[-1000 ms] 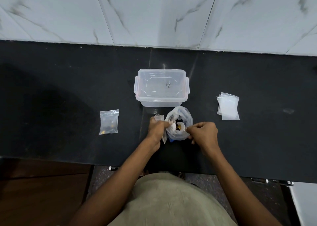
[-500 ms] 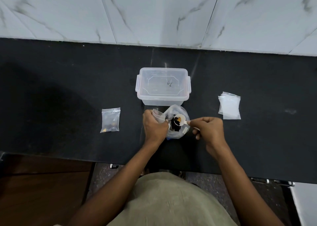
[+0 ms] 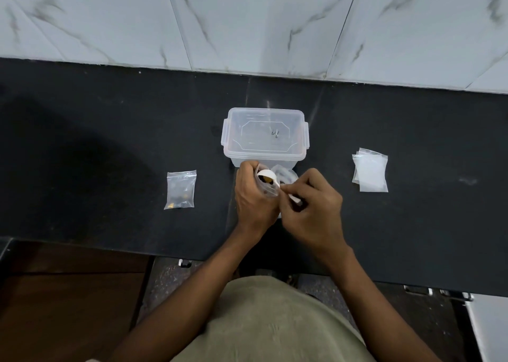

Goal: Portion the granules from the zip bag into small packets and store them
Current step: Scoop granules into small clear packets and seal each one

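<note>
left hand (image 3: 254,196) grips 1 packet (image 3: 266,187) | right hand (image 3: 312,204) pinches 1 spoon (image 3: 268,175) | 1 filled packet (image 3: 181,189) | 1 box (image 3: 265,138)

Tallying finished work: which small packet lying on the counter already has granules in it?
The lone packet left of the hands; the stacked packets at right look empty.

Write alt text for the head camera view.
A person's left hand holds a small packet open while the right hand tips a white spoon into it, before a clear lidded box on a black counter.
</note>
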A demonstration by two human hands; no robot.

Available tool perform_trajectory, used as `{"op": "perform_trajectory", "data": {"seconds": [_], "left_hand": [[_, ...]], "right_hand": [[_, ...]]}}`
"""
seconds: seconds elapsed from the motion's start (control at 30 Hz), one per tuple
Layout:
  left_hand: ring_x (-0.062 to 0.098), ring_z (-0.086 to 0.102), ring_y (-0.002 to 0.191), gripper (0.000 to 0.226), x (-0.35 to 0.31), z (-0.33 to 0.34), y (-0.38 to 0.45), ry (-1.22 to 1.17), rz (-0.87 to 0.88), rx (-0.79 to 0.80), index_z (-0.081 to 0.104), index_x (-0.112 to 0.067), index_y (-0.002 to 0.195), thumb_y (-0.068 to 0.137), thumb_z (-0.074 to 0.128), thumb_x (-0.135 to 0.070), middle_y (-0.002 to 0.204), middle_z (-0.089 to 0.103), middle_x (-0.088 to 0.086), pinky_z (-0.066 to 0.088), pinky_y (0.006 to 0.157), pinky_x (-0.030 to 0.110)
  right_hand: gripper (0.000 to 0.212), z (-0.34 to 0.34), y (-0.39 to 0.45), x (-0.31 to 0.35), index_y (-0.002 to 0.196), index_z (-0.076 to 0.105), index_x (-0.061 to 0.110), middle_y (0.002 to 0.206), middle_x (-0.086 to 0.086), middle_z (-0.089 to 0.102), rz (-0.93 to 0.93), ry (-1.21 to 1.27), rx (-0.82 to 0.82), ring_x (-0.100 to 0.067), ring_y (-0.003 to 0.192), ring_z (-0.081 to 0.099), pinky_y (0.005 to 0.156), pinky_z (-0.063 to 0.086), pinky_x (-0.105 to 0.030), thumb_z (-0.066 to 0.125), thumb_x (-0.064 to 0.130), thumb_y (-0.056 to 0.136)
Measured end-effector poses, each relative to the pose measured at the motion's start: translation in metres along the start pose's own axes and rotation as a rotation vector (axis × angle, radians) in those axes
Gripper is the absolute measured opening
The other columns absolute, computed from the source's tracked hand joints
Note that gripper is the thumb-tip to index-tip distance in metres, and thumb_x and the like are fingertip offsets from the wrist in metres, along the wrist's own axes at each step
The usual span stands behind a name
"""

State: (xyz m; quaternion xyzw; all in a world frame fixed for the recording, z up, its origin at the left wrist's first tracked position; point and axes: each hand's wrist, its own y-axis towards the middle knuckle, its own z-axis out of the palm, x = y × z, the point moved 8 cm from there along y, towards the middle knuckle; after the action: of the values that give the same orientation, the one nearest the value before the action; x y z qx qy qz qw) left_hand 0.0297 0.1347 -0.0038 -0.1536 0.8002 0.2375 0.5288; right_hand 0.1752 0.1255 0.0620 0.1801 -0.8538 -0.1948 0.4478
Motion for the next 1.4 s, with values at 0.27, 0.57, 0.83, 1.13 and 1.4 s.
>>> {"op": "perform_trajectory", "data": {"seconds": [0.27,0.57,0.83,1.13,1.4], "left_hand": [[0.017,0.049,0.07,0.041,0.004,0.001,0.001,-0.054,0.006,0.016,0.047,-0.016,0.091,0.074,0.083,-0.009,0.08,0.055,0.003,0.043,0.063,0.031],[0.022,0.06,0.078,0.029,0.012,-0.002,0.002,-0.049,-0.045,0.0,0.05,-0.017,0.095,0.084,0.076,-0.007,0.086,0.061,0.001,0.051,0.071,0.045],[0.014,0.062,0.102,0.039,0.027,-0.006,0.008,-0.349,-0.22,0.11,0.063,-0.011,0.117,0.079,0.053,-0.009,0.106,0.064,0.003,0.051,0.095,0.036],[0.027,0.063,0.119,0.028,0.019,-0.002,0.024,-0.609,-0.354,0.338,0.069,-0.002,0.123,0.101,0.053,-0.006,0.128,0.069,0.004,0.049,0.094,0.032],[0.013,0.073,0.075,0.012,0.026,-0.011,0.028,-0.585,-0.423,0.216,0.074,-0.005,0.093,0.083,0.075,0.003,0.081,0.078,0.0,0.059,0.067,0.026]], "right_hand": [[0.005,-0.006,-0.014,0.018,0.082,0.077,-0.007,0.075,-0.015,0.062,-0.29,-0.155,-0.097,-0.019,0.057,0.058,0.05,0.051,-0.029,0.08,-0.003,0.083],[0.006,-0.02,-0.01,-0.038,0.081,0.08,0.011,0.077,-0.008,0.065,0.387,0.263,-0.262,-0.025,0.064,0.065,0.055,0.054,-0.038,0.083,0.006,0.083],[0.016,-0.004,-0.022,-0.082,0.066,0.075,0.016,0.078,-0.009,0.071,0.699,0.143,-0.065,-0.014,0.052,0.064,0.05,0.053,-0.024,0.08,0.01,0.08],[0.009,0.04,-0.018,-0.061,0.073,0.075,0.009,0.081,0.0,0.057,0.224,-0.502,0.235,-0.019,0.064,0.056,0.046,0.046,-0.031,0.077,0.016,0.078],[0.018,0.024,-0.004,-0.052,0.089,0.08,0.014,0.087,-0.003,0.066,0.193,-0.398,0.137,-0.022,0.083,0.058,0.069,0.047,-0.037,0.076,0.029,0.08]]}}
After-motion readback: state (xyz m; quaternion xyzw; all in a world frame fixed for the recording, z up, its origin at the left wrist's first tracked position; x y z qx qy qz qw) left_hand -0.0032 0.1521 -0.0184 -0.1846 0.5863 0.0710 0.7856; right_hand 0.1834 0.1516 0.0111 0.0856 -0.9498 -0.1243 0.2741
